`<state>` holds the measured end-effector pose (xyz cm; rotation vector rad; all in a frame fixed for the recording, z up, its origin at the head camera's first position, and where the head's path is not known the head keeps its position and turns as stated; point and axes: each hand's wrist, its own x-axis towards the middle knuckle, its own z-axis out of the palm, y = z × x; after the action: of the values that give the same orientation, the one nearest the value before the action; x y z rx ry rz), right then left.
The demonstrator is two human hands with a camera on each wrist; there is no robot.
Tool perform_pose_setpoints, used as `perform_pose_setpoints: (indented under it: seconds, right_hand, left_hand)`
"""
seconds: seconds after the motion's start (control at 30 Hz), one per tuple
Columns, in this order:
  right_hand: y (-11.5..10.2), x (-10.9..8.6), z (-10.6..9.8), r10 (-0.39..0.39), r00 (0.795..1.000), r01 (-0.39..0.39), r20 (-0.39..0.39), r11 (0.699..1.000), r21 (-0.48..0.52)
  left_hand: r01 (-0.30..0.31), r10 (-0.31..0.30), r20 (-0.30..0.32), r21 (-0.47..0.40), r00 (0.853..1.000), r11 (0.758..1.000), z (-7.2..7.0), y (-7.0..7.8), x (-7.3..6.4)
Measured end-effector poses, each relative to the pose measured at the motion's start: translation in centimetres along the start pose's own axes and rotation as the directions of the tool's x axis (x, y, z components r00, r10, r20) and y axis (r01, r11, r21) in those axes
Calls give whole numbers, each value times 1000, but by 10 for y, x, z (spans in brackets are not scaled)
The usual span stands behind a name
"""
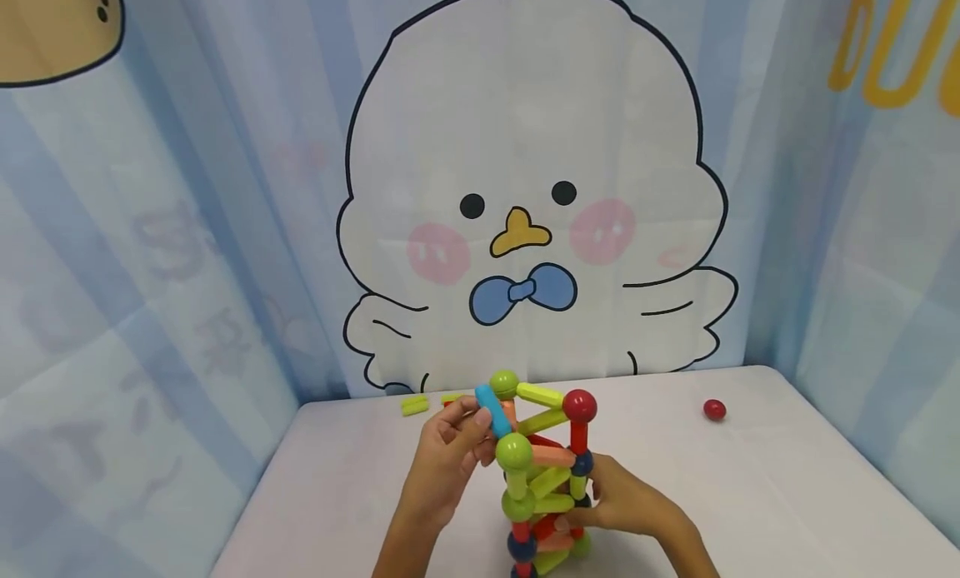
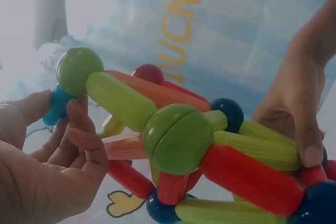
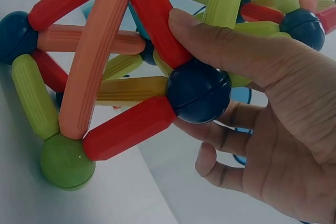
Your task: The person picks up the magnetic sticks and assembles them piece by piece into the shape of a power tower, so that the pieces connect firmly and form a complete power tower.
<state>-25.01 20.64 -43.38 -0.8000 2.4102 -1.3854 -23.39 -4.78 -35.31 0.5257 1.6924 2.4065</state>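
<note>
A tall tower of colored rods and balls (image 1: 514,451) from a building set stands in front of me, its lower end cut off by the frame. At its top left, my left hand (image 1: 442,457) pinches a short blue rod (image 1: 492,411) between thumb and fingers. One end of that blue rod (image 2: 56,105) meets a green ball (image 2: 80,71) in the left wrist view. Lower on the other side, my right hand (image 1: 630,499) grips the tower. In the right wrist view its thumb presses a red rod (image 3: 157,22), with fingers behind a dark blue ball (image 3: 198,91).
A loose red ball (image 1: 715,410) lies at the table's back right. Yellow-green rods (image 1: 415,406) lie near the back edge, left of the tower. Behind the pale table (image 1: 337,478) hangs a curtain (image 1: 525,128) with a cartoon chick print.
</note>
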Motion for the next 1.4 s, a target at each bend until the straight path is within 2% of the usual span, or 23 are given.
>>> perform_pose_setpoints:
  seconds: [0.13, 0.33, 0.47, 0.83, 1.0, 1.13, 1.23, 1.3, 1.4]
  right_hand:
    - [-1, 0, 0, 17, 1000, -17, -3, 1000, 1]
    - [-1, 0, 1, 28, 1000, -27, -8, 999, 27]
    - [0, 0, 0, 21, 1000, -21, -11, 1000, 16]
    - [0, 0, 1, 11, 1000, -11, -2, 1000, 7]
    - [1, 1, 4, -25, 1000, 25, 13, 999, 37]
    - [1, 1, 6, -41, 999, 40, 17, 998, 45]
    - [1, 1, 6, -8, 1000, 7, 10, 999, 36]
    - [-1, 1, 5, 21, 1000, -21, -4, 999, 26]
    - [-2, 2, 5, 30, 999, -30, -25, 1000, 2]
  left_hand:
    - [47, -49, -41, -36, 998, 998, 7, -2, 1]
    - [104, -105, -102, -11, 989, 994, 12, -2, 3]
    - [136, -134, -121, 8, 984, 991, 15, -2, 4]
    - [105, -91, -155, 88, 984, 991, 14, -4, 3]
    - [56, -29, -207, 128, 978, 990, 10, -9, 0]
    - [33, 10, -252, 167, 968, 985, -3, -19, 4]
    - [66, 11, -302, 244, 953, 968, -23, -32, 14]
    - [113, 4, -343, 319, 939, 941, -40, -44, 25]
    - [204, -4, -409, 445, 912, 872, -72, -67, 43]
